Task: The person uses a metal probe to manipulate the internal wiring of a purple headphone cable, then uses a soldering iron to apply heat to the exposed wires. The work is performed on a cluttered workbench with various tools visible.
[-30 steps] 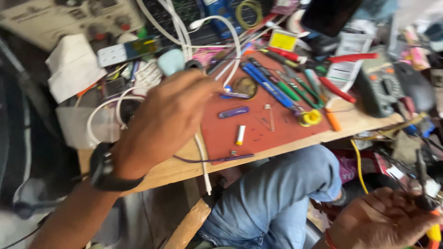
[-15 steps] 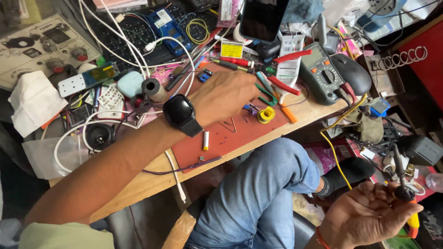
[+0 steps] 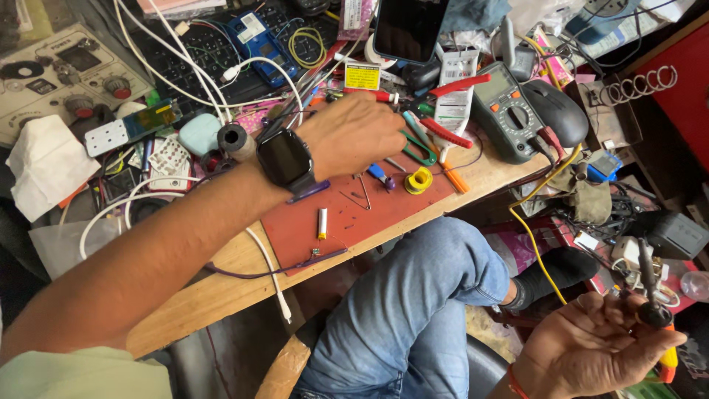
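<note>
Cluttered with cables and tools, the wooden counter fills the far half of the view, with a red mat lying on its near middle. We reach our left hand across the mat's far edge into the tool pile; its fingers curl down over the green-handled pliers, but we cannot tell whether they grip anything. A dark watch sits on that wrist. On the mat, just right of the hand, lie a yellow solder spool and a small blue tool; a thin white cylinder lies nearer us. A multimeter and a black mouse sit at the right end of the counter, and a phone lies beyond the hand. Our right hand hangs low at the near right, well apart from the counter, palm up, its fingers holding a dark slim tool upright. Our knee in jeans lies between the two hands.
</note>
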